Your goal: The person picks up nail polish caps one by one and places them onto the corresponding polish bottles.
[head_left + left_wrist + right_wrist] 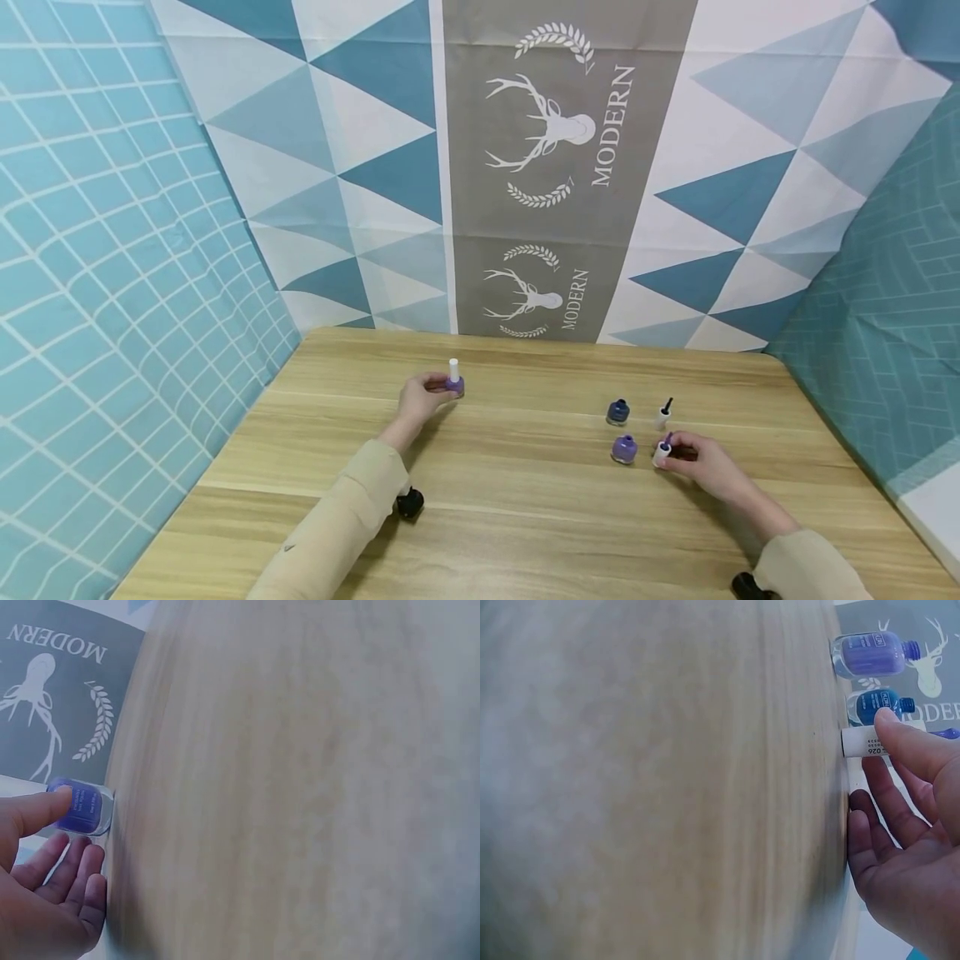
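Observation:
Toward the table's back left, my left hand [420, 398] grips a purple nail polish bottle [454, 385] with a tall white cap on it. The left wrist view shows the thumb across the bottle's label [84, 804]. At the right, my right hand [701, 465] pinches a white nail polish cap [661, 455], its purple-coated brush pointing up and its flat end at the table. Left of that cap stands an uncapped purple bottle [624, 451]. Behind this one is an uncapped dark blue bottle [618, 412]. A second white cap [662, 419] stands brush-up beside the blue bottle.
The wooden table [525, 517] reaches back to a wall cloth [525, 167] printed with triangles and deer heads. Blue tiled cloth [112, 250] hangs along the left side. Dark wrist devices show at both cuffs, a black one [409, 502] at the left sleeve.

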The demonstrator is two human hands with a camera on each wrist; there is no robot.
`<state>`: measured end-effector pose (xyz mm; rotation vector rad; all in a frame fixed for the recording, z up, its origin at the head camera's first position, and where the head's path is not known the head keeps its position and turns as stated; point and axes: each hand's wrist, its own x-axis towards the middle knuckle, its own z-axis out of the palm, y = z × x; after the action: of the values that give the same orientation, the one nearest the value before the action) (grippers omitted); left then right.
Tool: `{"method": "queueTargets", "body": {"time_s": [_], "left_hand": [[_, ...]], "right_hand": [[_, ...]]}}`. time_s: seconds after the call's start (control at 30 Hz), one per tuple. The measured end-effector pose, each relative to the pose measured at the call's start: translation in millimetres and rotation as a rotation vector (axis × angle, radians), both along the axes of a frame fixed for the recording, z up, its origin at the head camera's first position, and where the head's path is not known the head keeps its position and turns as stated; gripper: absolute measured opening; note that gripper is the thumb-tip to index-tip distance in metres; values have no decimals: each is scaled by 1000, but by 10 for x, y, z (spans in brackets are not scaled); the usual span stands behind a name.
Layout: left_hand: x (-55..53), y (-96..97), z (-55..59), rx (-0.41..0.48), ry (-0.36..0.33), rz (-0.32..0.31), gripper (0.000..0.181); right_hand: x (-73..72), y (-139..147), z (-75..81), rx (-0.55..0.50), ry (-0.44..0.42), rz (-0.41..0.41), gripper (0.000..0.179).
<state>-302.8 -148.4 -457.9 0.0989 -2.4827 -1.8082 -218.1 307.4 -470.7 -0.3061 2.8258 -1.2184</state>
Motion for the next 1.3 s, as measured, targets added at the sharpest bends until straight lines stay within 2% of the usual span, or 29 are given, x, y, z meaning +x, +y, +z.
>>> {"method": "queueTargets", "body": {"time_s": [0.07, 0.33, 0.57, 0.93, 1.13, 1.3], "left_hand": [[18, -11, 17, 24, -12, -2, 44], [95, -50, 34, 24, -47, 0, 47], [198, -59, 79, 41, -47, -15, 49], [390, 31, 201, 37, -13, -67, 50], [485, 115, 292, 59, 14, -119, 50], [578, 200, 360, 76, 7, -158, 51]], "right_hand": [[0, -3, 1, 7, -5, -9, 28], [23, -22, 21, 32, -8, -48, 28], [38, -15, 17, 30, 11, -49, 25], [14, -28, -3, 61, 57, -58, 22], [6, -33, 8, 70, 73, -41, 20], [7, -39, 15, 60, 80, -38, 20]]}}
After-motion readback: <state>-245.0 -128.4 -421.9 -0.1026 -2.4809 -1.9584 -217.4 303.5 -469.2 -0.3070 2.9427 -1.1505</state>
